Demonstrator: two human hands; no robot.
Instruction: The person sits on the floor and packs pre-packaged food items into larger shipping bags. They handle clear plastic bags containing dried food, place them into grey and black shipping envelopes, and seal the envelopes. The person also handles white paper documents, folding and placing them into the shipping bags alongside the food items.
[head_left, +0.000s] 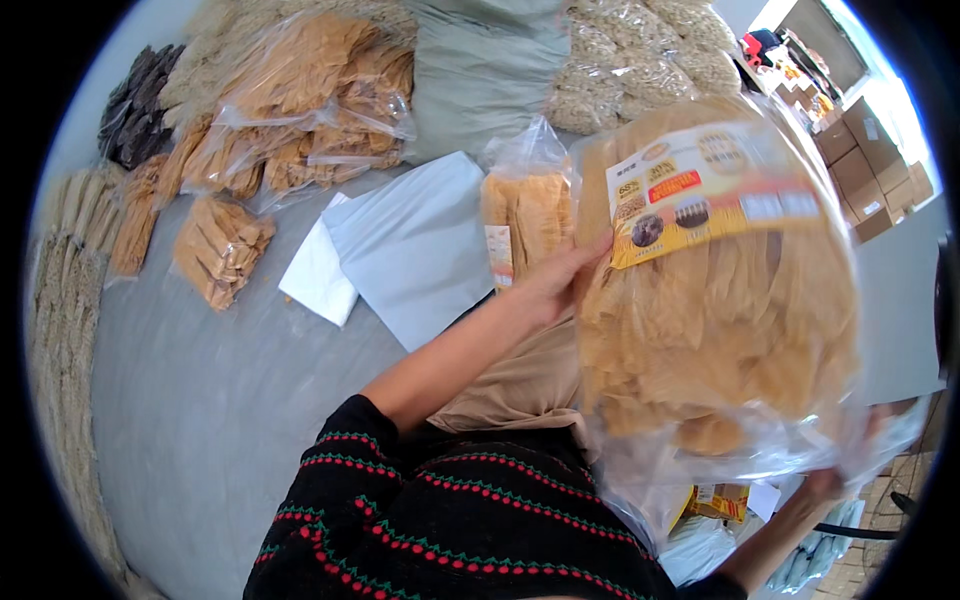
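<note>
A large clear plastic bag of tan dried sheets (690, 322), which look like dried bean-curd skin, is held up in front of my body on the right. A printed label with writing (712, 187) spans its upper part. My left hand (577, 277) grips the bag's left side, its fingers partly hidden behind the plastic. Down at the lower right corner, my right hand (844, 461) grips the loose plastic and is blurred. Just behind my left forearm stands a smaller labelled bag of similar sheets (529, 214).
A grey-blue plastic mailer bag (420, 247) overlaps a white sheet (319, 289) on the grey surface (225, 405). Bagged tan sheets (300, 97), a small bag (223, 251) and pale dried bundles (67, 337) lie leftward. Cardboard boxes (870, 165) are stacked far right.
</note>
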